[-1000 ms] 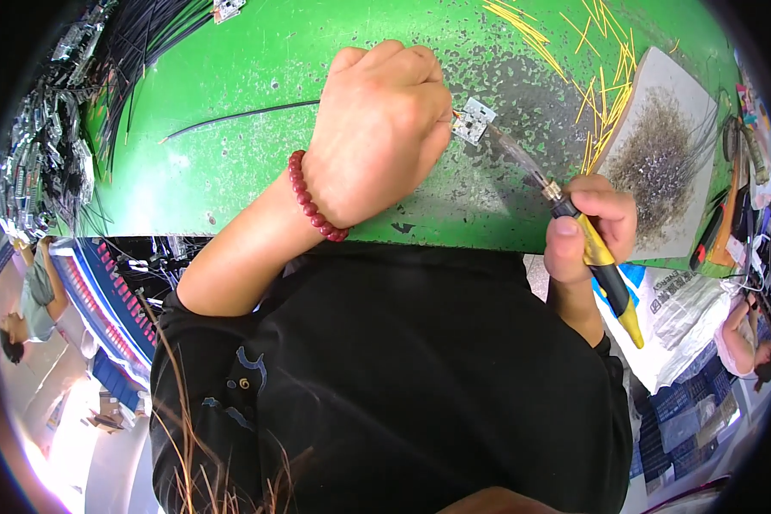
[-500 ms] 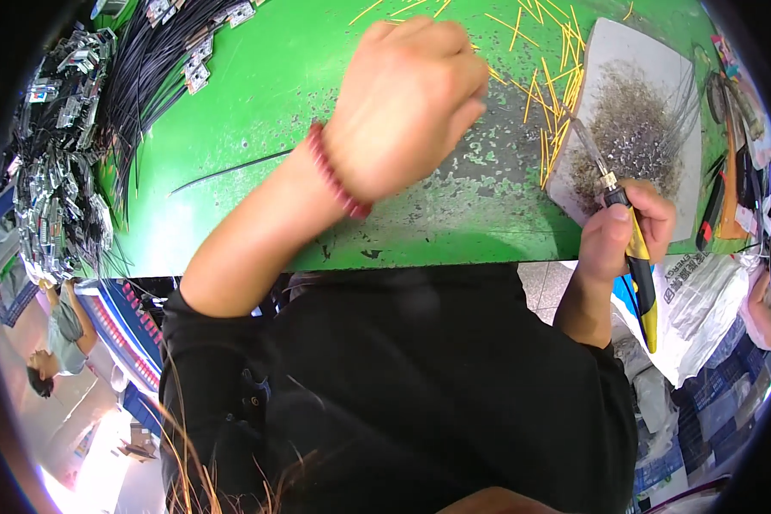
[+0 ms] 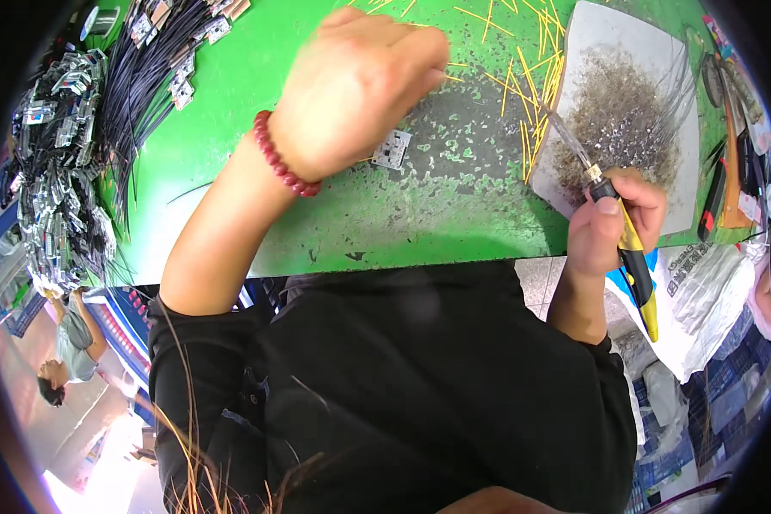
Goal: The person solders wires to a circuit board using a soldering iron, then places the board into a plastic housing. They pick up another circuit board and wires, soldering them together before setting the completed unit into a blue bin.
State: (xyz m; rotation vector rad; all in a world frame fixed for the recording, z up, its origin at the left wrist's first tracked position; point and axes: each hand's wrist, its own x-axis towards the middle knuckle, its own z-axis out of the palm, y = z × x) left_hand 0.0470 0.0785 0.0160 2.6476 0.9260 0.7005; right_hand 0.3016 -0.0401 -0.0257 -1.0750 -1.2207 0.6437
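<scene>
My left hand [image 3: 351,94], back upward, is curled over the green table [image 3: 454,227], a red bead bracelet [image 3: 278,163] at its wrist. Its fingertips are hidden, so what they hold does not show. Just beside it lies a small pale circuit board [image 3: 391,149], partly behind the hand. Part of a thin dark cable [image 3: 188,195] shows left of my forearm. My right hand [image 3: 612,218] grips a yellow and black soldering iron [image 3: 632,248]. The iron's metal tip points up and left, over the edge of a grey board [image 3: 681,206] strewn with dark and silvery crumbs.
Many short yellow sticks [image 3: 531,81], thin as wire, lie beside the grey board. At left are a heap of metal-ended parts [image 3: 64,163] and black cables [image 3: 133,111] with small boards. Hand tools [image 3: 720,188] line the right edge. White plastic bags [image 3: 702,300] hang below.
My left hand has moved left, and the small circuit board now shows beside it. My right hand with the soldering iron has shifted slightly left. The whole view has shifted a little.
</scene>
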